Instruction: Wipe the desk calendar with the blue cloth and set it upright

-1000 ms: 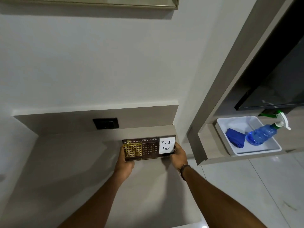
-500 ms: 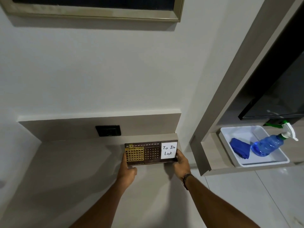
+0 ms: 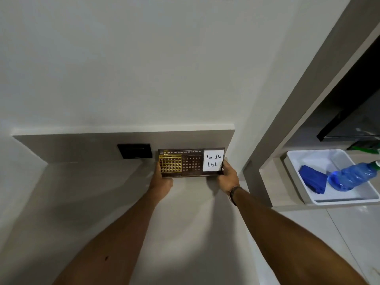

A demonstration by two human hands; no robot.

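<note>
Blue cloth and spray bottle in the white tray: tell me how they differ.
The blue cloth is opaque, dark blue and soft, bunched in a heap at the left of the white tray; the spray bottle is clear, lighter blue, rigid plastic. The cloth sits wholly inside the tray, while the bottle lies on its side with its neck reaching over the right rim. Both are blue, lie in the same tray, and no hand touches them.

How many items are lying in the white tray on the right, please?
2 that I can see: a blue cloth on the left side of the white tray, and a blue spray bottle lying beside it on the right. Nothing else shows.
</note>
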